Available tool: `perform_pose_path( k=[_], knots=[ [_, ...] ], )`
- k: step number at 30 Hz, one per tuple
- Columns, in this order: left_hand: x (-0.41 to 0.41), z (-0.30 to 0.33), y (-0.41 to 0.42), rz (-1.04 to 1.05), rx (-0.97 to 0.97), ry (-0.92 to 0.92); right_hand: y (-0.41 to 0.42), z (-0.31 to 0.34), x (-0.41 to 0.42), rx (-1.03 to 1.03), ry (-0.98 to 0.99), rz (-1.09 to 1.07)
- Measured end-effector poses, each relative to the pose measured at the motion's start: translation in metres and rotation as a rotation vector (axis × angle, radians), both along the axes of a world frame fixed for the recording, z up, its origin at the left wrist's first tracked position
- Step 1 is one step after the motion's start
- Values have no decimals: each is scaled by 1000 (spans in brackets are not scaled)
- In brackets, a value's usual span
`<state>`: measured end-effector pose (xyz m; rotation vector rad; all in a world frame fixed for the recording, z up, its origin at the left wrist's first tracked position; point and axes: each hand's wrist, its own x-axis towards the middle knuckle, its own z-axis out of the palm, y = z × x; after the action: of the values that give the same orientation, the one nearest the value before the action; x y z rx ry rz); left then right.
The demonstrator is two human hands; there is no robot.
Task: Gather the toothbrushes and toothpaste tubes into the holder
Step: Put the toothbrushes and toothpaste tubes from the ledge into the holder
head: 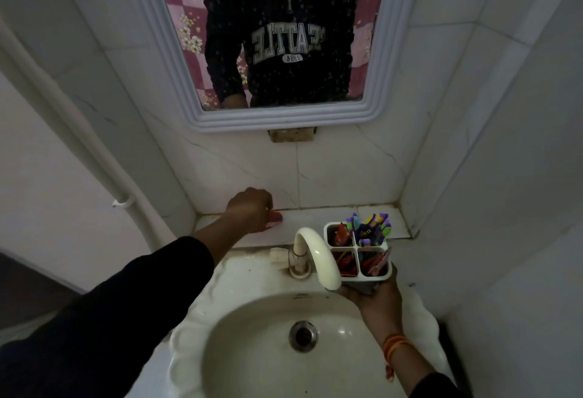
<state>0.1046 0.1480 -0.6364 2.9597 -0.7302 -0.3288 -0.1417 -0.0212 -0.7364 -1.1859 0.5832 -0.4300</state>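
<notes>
Here, tube (273, 220) under left hand (249, 208)

In the mirror (252, 35) you see your dark sweatshirt (284, 19) reflected; its white block letters read "SEATTLE" reversed, with "1994" reversed on a small patch beneath.

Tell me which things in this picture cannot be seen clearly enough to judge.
Head view only:
- Red item on the ledge: the left hand covers most of it, so tube or not, and the grip, are unclear.
- Holder base: hidden by the right hand and the faucet.
- Near compartments: dim; red packs there cannot be counted.
- Toothbrushes: clustered heads, number uncertain.
</notes>
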Motion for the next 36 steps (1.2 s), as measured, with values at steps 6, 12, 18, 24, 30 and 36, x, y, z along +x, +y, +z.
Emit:
perform_pose_path(
  k=[6,12,18,24,30,36],
  knots=[
    [-28,73,-23,32,-306,9,4,-3,-2,-128,77,-52],
    [-69,126,-46,-158,-588,-113,3,-12,0,-200,95,-46],
    [-87,119,-78,-283,-523,-58,1,-12,1,-65,-2,-21],
    [-84,77,-88,-233,-357,112,1,-3,1,63,-34,-21],
    [-79,63,-91,-197,-299,319,4,0,-1,66,12,-51],
    [-63,57,-91,-31,-345,449,1,-5,-1,11,30,-44]
  ],
)
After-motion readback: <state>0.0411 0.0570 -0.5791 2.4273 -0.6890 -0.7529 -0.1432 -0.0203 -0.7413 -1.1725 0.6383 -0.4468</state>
